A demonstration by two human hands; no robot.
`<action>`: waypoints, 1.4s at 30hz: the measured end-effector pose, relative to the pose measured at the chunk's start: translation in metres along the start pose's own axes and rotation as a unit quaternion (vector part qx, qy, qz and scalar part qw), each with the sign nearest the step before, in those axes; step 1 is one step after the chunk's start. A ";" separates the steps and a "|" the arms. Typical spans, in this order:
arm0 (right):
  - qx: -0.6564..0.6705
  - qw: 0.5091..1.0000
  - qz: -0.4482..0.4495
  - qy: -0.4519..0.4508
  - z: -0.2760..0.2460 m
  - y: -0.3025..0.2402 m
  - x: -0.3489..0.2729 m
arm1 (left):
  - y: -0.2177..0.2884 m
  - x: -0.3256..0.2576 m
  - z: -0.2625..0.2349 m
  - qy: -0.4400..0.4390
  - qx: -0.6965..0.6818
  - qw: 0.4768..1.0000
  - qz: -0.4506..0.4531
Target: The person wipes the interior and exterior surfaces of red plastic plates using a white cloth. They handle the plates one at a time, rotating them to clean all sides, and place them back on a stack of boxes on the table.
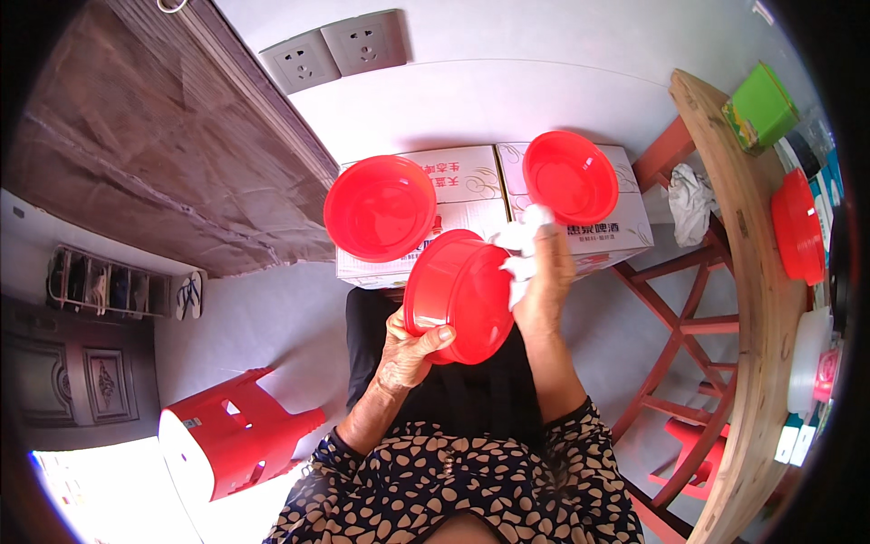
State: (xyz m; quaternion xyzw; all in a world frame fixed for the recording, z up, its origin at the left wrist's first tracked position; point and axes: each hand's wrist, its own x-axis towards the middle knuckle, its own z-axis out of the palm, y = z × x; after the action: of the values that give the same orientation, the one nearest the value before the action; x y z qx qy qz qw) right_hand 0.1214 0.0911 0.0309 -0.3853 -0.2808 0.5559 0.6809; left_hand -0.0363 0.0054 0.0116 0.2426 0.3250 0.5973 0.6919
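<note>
My left hand (410, 351) grips a red plastic bowl (471, 304) by its left side, thumb on the outer wall. The bowl is tilted, its opening turned to the right. My right hand (546, 276) is closed around a crumpled white cloth (523, 238) beside the bowl's right rim; whether the cloth touches the rim is hard to make out, as that hand is slightly blurred. Two more red bowls stand upright on the cardboard boxes in front of me, one at the left (381, 208) and one at the right (571, 177).
The white cardboard boxes (467, 189) stand against the wall. At the right is a wooden table (748, 272) with a green box (761, 107) and a red basin (797, 227) on it. A white bag (691, 204) hangs near its legs. A red stool (240, 431) is at lower left.
</note>
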 end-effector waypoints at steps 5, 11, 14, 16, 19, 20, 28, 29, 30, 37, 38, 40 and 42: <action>0.298 0.951 0.034 -0.071 0.020 -0.040 0.001 | -0.002 0.000 0.009 -0.006 0.070 0.997 -0.030; -0.259 0.902 -0.250 -0.239 0.021 -0.012 -0.022 | 0.005 -0.003 0.018 -0.030 0.126 0.990 -0.057; -0.370 0.816 -0.329 -0.297 0.017 -0.011 -0.027 | 0.005 -0.003 0.006 -0.039 0.150 0.987 -0.032; -0.398 0.778 -0.332 -0.354 0.013 -0.019 -0.030 | 0.002 -0.006 0.003 -0.042 0.165 0.985 -0.023; -0.429 0.727 -0.373 -0.384 0.017 -0.022 -0.053 | -0.002 -0.008 -0.004 -0.032 0.101 0.994 -0.017; -0.448 0.713 -0.396 -0.367 0.018 -0.020 -0.057 | -0.002 -0.007 -0.006 -0.049 0.104 0.993 -0.006; -0.399 0.825 -0.268 -0.297 0.013 -0.023 -0.016 | 0.009 -0.011 0.008 -0.059 0.212 0.975 -0.021; -0.376 0.856 -0.204 -0.289 0.009 -0.019 -0.009 | 0.010 -0.012 0.008 -0.057 0.208 0.976 -0.020; -0.350 0.883 -0.139 -0.280 0.006 -0.018 -0.003 | 0.010 -0.012 0.009 -0.056 0.205 0.977 -0.019; -0.400 0.847 -0.162 -0.310 0.000 -0.024 -0.005 | 0.008 -0.012 0.005 -0.070 0.222 0.972 -0.019; -0.418 0.814 -0.223 -0.336 0.004 -0.027 -0.009 | 0.007 -0.012 0.006 -0.065 0.217 0.974 -0.022; -0.437 0.784 -0.266 -0.350 0.013 -0.031 -0.022 | 0.005 -0.013 0.006 -0.055 0.207 0.976 -0.028; -0.405 0.761 -0.319 -0.395 0.020 -0.035 -0.030 | 0.003 -0.013 0.002 -0.065 0.194 0.979 -0.016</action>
State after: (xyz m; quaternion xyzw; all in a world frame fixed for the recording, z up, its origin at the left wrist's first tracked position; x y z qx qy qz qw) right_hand 0.1180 0.0632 0.0725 -0.2598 -0.8303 0.2441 0.4285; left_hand -0.0374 -0.0067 0.0175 0.4054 0.3927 0.4950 0.6606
